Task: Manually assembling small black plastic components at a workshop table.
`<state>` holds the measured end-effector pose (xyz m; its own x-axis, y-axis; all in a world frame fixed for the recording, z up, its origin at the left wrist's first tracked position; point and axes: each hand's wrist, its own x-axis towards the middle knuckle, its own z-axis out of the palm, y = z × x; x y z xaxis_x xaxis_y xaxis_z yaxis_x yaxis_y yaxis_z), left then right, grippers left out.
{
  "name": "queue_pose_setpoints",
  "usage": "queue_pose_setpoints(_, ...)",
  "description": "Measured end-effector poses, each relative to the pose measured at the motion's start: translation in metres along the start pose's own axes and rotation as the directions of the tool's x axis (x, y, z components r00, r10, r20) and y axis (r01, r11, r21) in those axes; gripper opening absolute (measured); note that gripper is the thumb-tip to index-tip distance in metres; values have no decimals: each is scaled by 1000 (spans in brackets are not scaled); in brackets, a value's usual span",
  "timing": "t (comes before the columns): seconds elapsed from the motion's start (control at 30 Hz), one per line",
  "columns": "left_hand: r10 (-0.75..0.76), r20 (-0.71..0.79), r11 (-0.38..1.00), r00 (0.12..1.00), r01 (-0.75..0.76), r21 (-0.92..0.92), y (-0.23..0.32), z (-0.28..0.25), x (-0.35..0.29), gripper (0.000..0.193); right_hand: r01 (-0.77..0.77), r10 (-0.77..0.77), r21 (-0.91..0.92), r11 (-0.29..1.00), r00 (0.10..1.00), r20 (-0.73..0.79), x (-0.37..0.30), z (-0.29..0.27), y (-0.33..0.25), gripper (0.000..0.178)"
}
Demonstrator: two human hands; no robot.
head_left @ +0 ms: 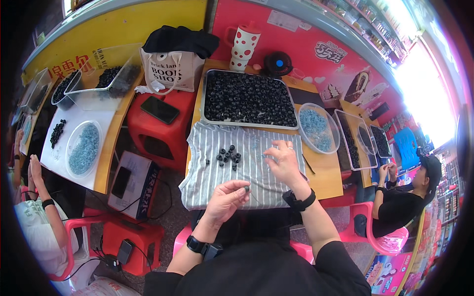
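Over a grey-and-white striped cloth, my left hand is closed, pinching a small dark round bead-like piece between thumb and forefinger. My right hand is a little farther off to the right, thumb and forefinger brought together. Whatever sits at its fingertips is too small to name. Several black bead-like pieces lie loose on the cloth to the left. A few pale blue bits rest near the cloth's far part. Behind it stands a metal tray full of the same black pieces.
A clear round tub of light-blue pieces sits right of the tray. Behind are a polka-dot tumbler and a black round object. Left, a red stool carries a phone and tote bag. Two people work at side tables.
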<state>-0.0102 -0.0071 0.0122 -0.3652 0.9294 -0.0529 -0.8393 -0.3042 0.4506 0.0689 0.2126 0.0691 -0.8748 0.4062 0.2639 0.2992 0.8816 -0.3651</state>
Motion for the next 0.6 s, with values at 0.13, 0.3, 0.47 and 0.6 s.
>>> queue_pose_setpoints(0.13,-8,-2,1000,1000,8,0,0,2,-1,22,33,-34,-72,997,999,-10,6,5,-17,18)
queue_pose_setpoints(0.3,6,-1,1000,1000,-6,-18,0,-1,0,20,196,-185,-280,940,981,64,11,10,-29,16)
queue_pose_setpoints(0.47,11,-8,1000,1000,-11,-30,-1,2,1,20,100,-130,372,923,990,57,-18,-8,-43,17)
queue_pose_setpoints(0.6,19,4,1000,1000,-19,-9,0,2,0,20,93,-115,602,793,993,-2,-37,-17,-66,19)
